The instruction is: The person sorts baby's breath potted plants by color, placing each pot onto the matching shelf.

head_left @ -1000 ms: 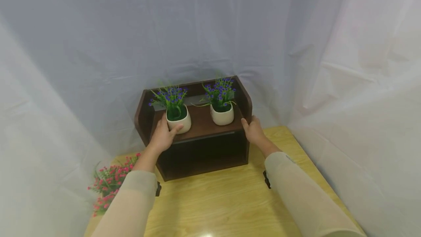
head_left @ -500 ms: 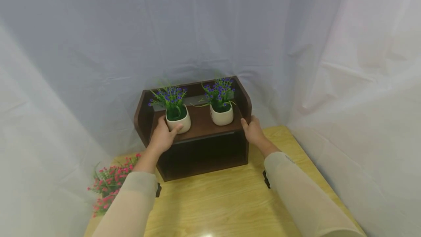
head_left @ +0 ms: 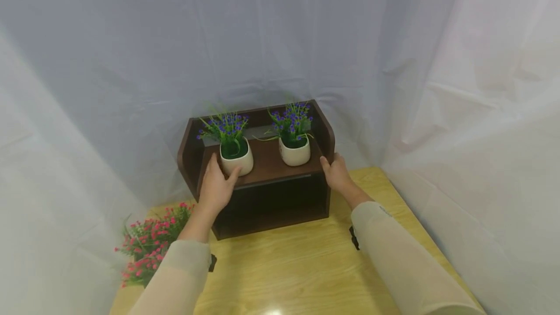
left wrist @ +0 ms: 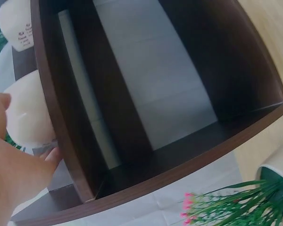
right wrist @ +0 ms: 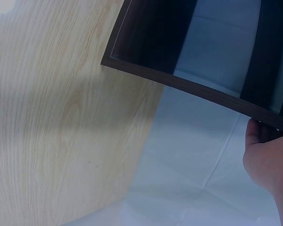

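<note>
A dark brown wooden shelf [head_left: 267,159] stands on a light wooden table [head_left: 297,266]. Two white pots of purple flowers sit on its upper board. My left hand [head_left: 216,186] holds the left pot [head_left: 238,163], fingers along its left side and thumb on its front. In the left wrist view that pot [left wrist: 26,113] lies between thumb and fingers, above the shelf's front edge [left wrist: 61,94]. The right pot [head_left: 295,153] stands untouched. My right hand [head_left: 336,173] grips the shelf's right side panel [head_left: 327,135], with the thumb on the panel's edge [right wrist: 188,84].
A pot of pink flowers [head_left: 146,244] stands at the table's left edge, beside my left forearm, and shows in the left wrist view [left wrist: 236,202]. White cloth hangs close behind and on both sides. The shelf's lower compartment is dark.
My left forearm has swung a little to the right, and the hand has drawn back slightly on the left pot. The right hand and the shelf have stayed put.
</note>
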Demonstrator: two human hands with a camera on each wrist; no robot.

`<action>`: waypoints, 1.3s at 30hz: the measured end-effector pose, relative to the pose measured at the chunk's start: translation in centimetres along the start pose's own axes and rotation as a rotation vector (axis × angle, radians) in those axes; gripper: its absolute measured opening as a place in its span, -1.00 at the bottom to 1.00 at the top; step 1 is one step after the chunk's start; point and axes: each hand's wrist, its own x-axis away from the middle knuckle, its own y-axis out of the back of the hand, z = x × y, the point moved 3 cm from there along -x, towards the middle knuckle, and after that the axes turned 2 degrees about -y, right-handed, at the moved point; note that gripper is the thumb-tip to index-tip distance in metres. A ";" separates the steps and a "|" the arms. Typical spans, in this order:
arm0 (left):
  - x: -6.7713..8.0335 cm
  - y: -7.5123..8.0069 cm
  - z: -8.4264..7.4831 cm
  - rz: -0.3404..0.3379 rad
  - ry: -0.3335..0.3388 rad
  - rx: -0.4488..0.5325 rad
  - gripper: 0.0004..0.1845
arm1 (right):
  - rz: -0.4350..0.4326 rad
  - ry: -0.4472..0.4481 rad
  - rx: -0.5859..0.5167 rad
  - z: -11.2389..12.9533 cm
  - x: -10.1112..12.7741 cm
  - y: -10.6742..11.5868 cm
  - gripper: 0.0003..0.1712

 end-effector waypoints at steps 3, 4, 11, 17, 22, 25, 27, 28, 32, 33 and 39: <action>0.8 -0.5 0.5 -0.107 -0.036 0.024 0.04 | -0.001 -0.003 0.000 0.1 0.1 0.0 -0.24; 1.1 -0.8 0.9 -0.152 -0.059 0.033 0.04 | -0.001 -0.005 -0.001 0.1 0.0 0.0 -0.24; 4.5 -0.7 0.0 -0.273 -0.134 0.200 -0.07 | 0.010 -0.023 0.001 -0.2 0.1 -0.1 -0.17; 8.1 -1.7 1.2 -0.373 -0.141 0.262 -0.21 | 0.014 0.006 0.003 -0.5 -0.1 -0.3 -0.28; 10.3 -2.7 3.1 -0.391 -0.209 0.165 -0.27 | 0.008 0.014 -0.006 -0.3 -0.2 -0.3 -0.29; 11.5 -3.4 4.2 -0.367 -0.211 0.139 -0.27 | -0.001 0.012 -0.012 -0.2 -0.2 -0.2 -0.29; 12.5 -3.9 4.9 -0.343 -0.175 0.142 -0.26 | -0.004 0.011 -0.012 -0.2 -0.2 -0.1 -0.29; 13.0 -4.1 5.3 -0.328 -0.147 0.140 -0.26 | -0.005 0.010 -0.010 -0.2 -0.2 0.0 -0.29; 15.3 -5.1 7.3 -0.291 -0.049 0.117 -0.27 | 0.000 0.008 -0.011 -0.1 -0.1 0.0 -0.29; 15.9 -5.2 7.8 -0.286 -0.037 0.110 -0.28 | 0.001 0.009 -0.015 0.0 0.0 0.0 -0.30; 19.2 -5.7 10.6 -0.296 -0.022 0.083 -0.38 | 0.001 0.006 -0.026 -0.3 -0.1 -0.2 -0.27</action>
